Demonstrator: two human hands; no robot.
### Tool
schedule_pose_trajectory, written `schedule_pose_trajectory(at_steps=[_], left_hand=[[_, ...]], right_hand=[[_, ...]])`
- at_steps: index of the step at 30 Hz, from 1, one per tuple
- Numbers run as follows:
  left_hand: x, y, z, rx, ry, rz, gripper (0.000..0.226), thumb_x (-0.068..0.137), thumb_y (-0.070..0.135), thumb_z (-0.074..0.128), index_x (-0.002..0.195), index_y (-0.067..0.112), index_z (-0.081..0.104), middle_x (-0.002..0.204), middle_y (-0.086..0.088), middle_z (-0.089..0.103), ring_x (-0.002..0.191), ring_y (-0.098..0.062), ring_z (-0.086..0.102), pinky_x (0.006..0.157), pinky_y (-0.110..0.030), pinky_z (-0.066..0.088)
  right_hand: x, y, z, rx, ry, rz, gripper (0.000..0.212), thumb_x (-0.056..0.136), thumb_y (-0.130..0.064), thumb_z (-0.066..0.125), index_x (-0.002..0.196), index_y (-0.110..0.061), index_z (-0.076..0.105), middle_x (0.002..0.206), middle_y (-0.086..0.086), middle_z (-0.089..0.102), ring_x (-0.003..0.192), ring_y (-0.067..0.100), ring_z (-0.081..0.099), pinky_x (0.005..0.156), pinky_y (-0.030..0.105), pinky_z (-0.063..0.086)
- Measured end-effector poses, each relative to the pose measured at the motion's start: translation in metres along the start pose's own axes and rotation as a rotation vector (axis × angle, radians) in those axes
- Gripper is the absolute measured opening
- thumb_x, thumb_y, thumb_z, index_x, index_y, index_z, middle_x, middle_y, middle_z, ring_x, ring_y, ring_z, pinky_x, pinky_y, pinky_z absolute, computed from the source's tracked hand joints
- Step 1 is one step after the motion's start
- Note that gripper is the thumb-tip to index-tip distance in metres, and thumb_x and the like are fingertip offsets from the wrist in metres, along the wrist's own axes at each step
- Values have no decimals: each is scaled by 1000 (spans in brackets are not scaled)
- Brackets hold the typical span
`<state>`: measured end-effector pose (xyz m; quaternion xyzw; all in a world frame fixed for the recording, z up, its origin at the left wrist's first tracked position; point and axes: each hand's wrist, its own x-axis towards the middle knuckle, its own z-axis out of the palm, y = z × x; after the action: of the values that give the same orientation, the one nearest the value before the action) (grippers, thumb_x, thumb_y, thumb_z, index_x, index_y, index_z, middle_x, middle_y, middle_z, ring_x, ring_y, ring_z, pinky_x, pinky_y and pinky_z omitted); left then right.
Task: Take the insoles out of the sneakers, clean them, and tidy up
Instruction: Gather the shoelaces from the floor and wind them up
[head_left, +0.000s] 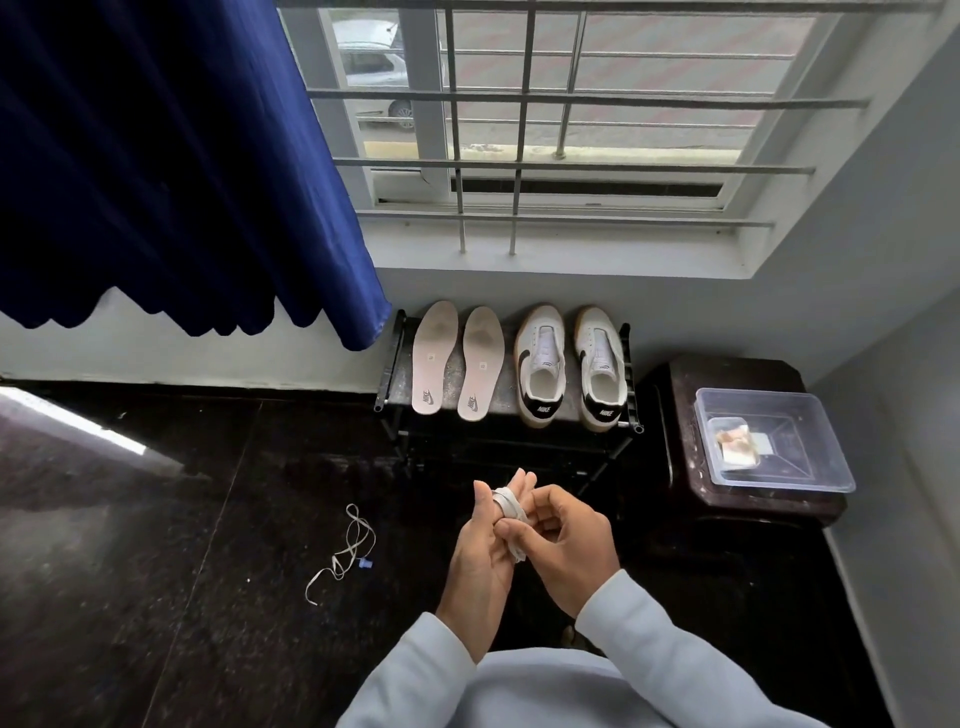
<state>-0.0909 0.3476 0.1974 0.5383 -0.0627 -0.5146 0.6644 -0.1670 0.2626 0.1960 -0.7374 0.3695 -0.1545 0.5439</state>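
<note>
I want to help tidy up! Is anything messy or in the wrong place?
Yes: a loose white shoelace lies tangled on the dark floor, left of the shoe rack, with a small blue bit beside it. The insoles and sneakers sit neatly on the rack.

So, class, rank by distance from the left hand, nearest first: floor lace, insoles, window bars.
1. Floor lace, just left of the left hand.
2. Insoles, ahead on the rack.
3. Window bars, high behind the rack.
</note>
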Motion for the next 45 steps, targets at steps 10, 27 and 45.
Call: schedule_pose_trajectory(at_steps=[10, 27, 45], left_hand=[[-6, 1, -8, 96, -9, -14, 43, 105, 30, 30, 134, 12, 57, 126, 4, 70, 124, -9, 60, 100, -22, 49], [-1, 3, -25, 239, 71, 144, 27, 88, 31, 65, 84, 9, 81, 87, -31, 70, 80, -25, 67, 82, -41, 57], [-14, 31, -67, 620, 482, 691, 10, 69, 17, 88, 72, 17, 79, 57, 11, 71, 49, -2, 68, 50, -12, 50]], right_hand=[[-2, -2, 6, -84, 18, -28, 13, 82, -9, 73, 79, -17, 63, 73, -8, 68, 73, 5, 65, 65, 16, 53], [-4, -6, 24, -104, 191, -39, 19, 78, 5, 62, 72, -12, 57, 62, -7, 63, 62, 8, 63, 53, 14, 49], [12, -2, 43, 80, 231, 95, 21, 83, -8, 71, 73, -23, 59, 66, -7, 68, 66, 11, 64, 68, 26, 54]])
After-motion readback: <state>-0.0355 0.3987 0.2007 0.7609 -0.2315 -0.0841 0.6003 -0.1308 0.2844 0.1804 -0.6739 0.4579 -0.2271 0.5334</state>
